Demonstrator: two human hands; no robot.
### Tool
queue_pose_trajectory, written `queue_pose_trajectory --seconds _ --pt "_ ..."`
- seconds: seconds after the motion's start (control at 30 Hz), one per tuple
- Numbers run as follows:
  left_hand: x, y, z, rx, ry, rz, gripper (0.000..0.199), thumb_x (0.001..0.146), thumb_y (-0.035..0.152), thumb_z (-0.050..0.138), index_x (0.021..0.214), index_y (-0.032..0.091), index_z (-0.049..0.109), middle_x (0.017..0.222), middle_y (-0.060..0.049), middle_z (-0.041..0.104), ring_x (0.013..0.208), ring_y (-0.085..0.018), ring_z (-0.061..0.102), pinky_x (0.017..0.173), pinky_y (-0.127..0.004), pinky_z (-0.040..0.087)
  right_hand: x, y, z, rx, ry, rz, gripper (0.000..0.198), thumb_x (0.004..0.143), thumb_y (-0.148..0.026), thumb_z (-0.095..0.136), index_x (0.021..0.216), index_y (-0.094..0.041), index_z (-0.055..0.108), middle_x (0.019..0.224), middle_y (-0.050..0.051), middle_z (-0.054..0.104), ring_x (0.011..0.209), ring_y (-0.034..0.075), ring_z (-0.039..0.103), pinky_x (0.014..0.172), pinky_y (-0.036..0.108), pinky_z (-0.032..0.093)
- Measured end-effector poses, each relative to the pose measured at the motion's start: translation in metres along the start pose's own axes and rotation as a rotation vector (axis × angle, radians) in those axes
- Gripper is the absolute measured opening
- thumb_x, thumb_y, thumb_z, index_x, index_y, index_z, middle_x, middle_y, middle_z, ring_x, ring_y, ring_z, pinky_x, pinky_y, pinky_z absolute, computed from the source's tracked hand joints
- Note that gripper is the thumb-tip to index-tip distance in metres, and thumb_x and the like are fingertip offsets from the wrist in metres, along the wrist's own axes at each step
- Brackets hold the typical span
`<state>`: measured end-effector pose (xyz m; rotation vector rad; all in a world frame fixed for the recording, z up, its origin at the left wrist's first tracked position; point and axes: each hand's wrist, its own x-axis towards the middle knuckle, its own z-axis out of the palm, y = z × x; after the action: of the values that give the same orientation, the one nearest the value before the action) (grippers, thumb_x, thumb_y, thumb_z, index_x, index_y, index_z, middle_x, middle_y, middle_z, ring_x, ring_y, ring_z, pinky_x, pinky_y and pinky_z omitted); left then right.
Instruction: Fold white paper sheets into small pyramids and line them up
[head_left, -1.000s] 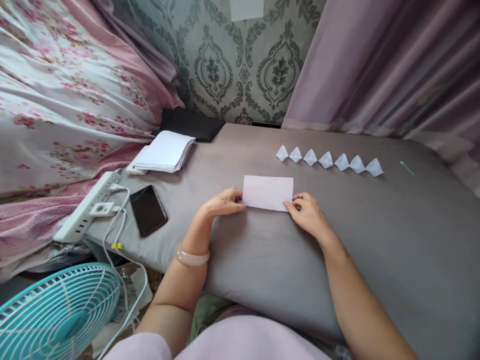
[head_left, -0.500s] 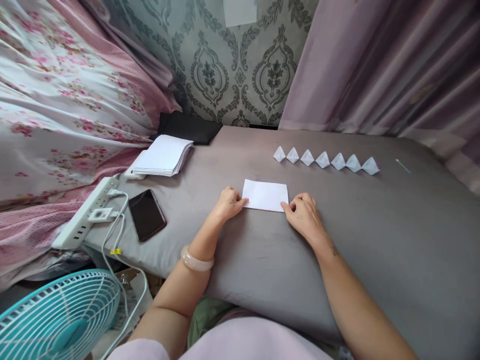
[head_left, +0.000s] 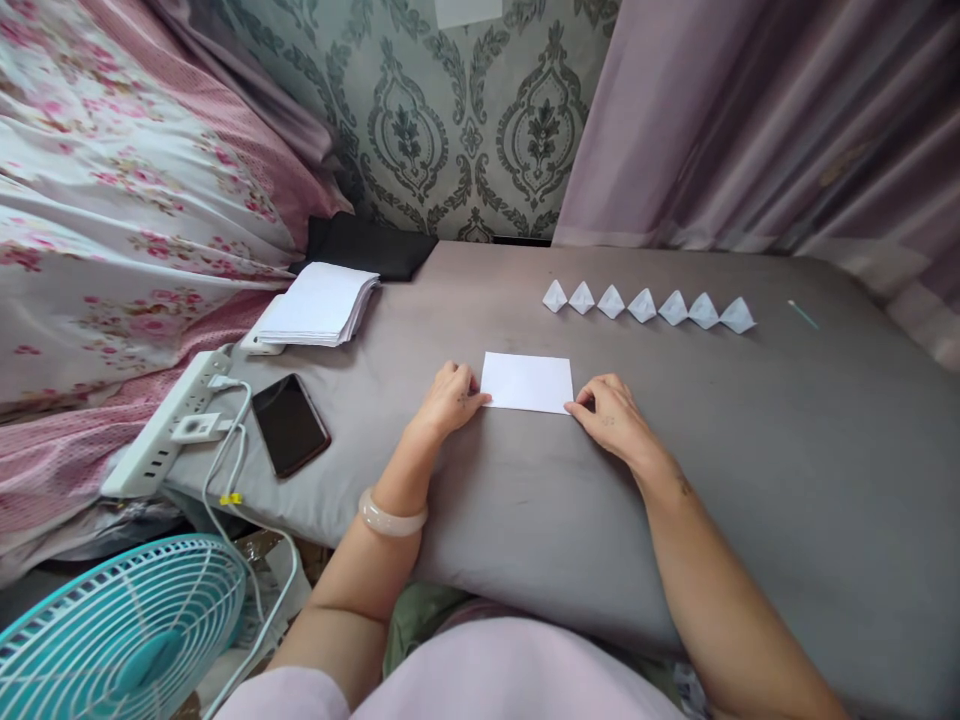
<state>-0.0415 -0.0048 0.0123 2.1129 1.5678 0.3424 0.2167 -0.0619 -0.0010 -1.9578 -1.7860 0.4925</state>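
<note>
A white sheet of paper (head_left: 526, 382), a small rectangle that looks folded, lies in front of me on the grey cloth surface (head_left: 525, 490). My left hand (head_left: 454, 398) pinches its near left corner between thumb and curled fingers. At the near right corner, my right hand (head_left: 611, 412) grips the edge the same way, thumb toward the paper. Beyond the paper, to the right, stands a row of several folded white paper boats (head_left: 643, 306). A light bangle (head_left: 391, 514) circles my left wrist.
To the left are a stack of white paper (head_left: 319, 303), a dark phone (head_left: 290, 425) and a white power strip (head_left: 169, 425) with cables. A turquoise fan (head_left: 142, 625) stands below the edge. A thin stick (head_left: 803, 314) lies far right; a black item (head_left: 371, 247) sits at the back.
The view has shifted slightly, so everything sits a little higher and further left. Both hands keep their hold at the paper's near corners, and the sheet now looks flatter with straighter edges.
</note>
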Motion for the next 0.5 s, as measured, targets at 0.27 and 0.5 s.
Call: queue_pose_trajectory --seconds 0.27,0.5 --pt "0.001 0.021 0.025 0.070 0.027 0.534 0.047 0.085 0.003 0.031 0.126 0.014 0.049 0.130 -0.016 0.052 0.127 -0.024 0.043 0.108 -0.045 0.036 -0.008 -0.024 0.009 -0.060 -0.046 -0.383 0.041 0.083 -0.004 0.034 0.110 -0.020 0.061 0.115 0.010 0.059 0.109 0.023 0.050 0.097 0.039 0.042" --pt "0.002 0.027 0.052 0.158 -0.036 0.318 0.050 0.095 0.023 0.027 0.142 0.007 0.033 0.154 -0.022 0.026 0.146 -0.030 0.017 0.116 -0.050 0.023 -0.034 -0.056 0.028 -0.254 -0.094 -0.377 0.048 0.096 -0.029 0.033 0.138 -0.010 0.046 0.142 0.019 0.046 0.134 0.029 0.039 0.109 0.043 0.034"
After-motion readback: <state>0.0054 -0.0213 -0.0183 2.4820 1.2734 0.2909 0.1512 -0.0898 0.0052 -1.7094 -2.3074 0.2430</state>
